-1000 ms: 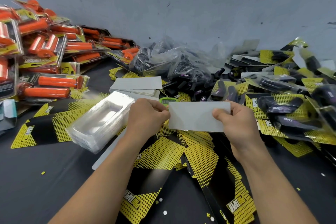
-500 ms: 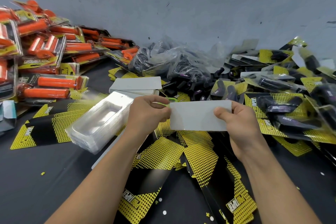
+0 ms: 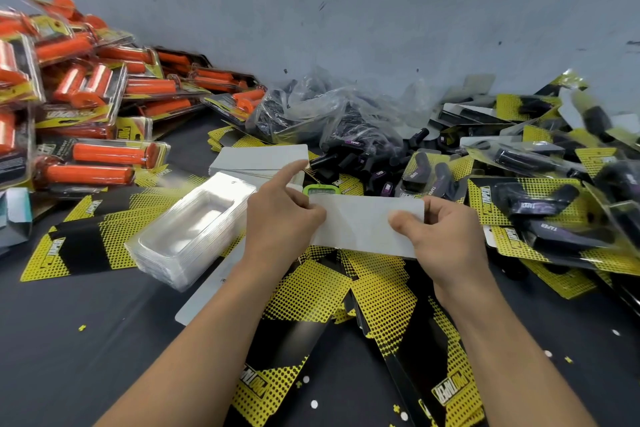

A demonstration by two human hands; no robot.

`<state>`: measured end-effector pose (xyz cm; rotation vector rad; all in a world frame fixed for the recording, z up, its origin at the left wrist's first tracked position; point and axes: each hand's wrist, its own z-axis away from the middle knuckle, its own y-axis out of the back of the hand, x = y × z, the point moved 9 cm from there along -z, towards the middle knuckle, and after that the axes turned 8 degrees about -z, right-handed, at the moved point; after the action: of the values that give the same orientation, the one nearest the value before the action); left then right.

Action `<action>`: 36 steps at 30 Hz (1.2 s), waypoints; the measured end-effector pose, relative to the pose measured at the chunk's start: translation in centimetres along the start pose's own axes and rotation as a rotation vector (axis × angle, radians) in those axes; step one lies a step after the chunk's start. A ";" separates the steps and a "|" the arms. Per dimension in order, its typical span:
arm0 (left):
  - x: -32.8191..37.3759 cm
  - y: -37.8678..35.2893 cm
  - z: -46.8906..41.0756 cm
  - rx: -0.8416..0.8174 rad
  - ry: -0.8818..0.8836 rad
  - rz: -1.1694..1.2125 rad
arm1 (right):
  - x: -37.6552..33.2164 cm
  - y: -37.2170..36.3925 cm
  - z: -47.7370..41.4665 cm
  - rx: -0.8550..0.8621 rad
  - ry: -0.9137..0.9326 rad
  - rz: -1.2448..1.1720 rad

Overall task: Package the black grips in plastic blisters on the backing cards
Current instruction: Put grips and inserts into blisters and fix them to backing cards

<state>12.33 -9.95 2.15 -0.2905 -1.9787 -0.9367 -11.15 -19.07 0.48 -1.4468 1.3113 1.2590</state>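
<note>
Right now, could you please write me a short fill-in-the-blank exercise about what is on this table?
The blister stack lies to the ____ of the held card.
The packed grips at far left are ____.
The bagged grips are ____.
Missing words: left; orange; black.
</note>
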 end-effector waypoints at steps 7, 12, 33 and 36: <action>-1.2 -1.0 -0.5 -0.156 0.130 0.291 | 0.0 1.0 -0.1 0.069 -0.048 -0.034; -2.5 -2.6 -0.3 -0.329 0.335 0.536 | 0.4 1.2 -0.3 0.070 -0.113 -0.156; -3.4 -5.4 1.0 -0.285 0.589 0.759 | -4.9 -6.8 4.9 -0.278 0.551 0.527; -3.7 -4.8 0.1 -0.227 0.616 0.964 | -3.5 -5.6 3.8 -0.214 0.309 0.239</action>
<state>11.84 -12.62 -3.29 -0.8688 -0.9624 -0.5022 -6.11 -13.88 2.84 -1.7266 1.6338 1.4041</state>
